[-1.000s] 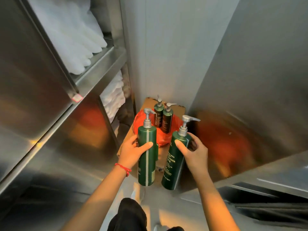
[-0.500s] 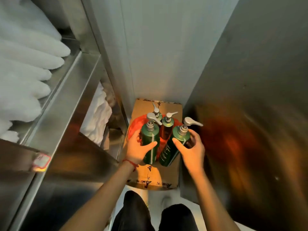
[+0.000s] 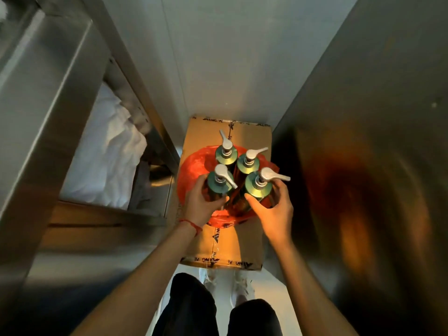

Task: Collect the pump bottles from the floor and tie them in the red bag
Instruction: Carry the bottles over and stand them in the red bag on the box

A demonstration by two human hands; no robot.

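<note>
Seen from above, several green pump bottles with silver pumps stand upright in the open red bag (image 3: 191, 166), which lies on a cardboard box (image 3: 206, 132). My left hand (image 3: 202, 204) grips the near-left bottle (image 3: 219, 185). My right hand (image 3: 272, 209) grips the near-right bottle (image 3: 258, 187). Behind them stand two more bottles, the far-left one (image 3: 225, 154) and the far-right one (image 3: 248, 163), touching each other. The bag's lower edge shows below my hands; the bottles' bodies are mostly hidden.
A steel shelf unit (image 3: 48, 93) with white linen (image 3: 106, 154) is close on the left. A steel panel (image 3: 363, 141) rises on the right and a grey wall (image 3: 218, 57) closes the back. My legs (image 3: 218, 311) and shoes stand in the narrow floor gap before the box.
Both hands have carried their bottles forward and down into the red bag beside the two standing there. My view has tilted steeply downward.
</note>
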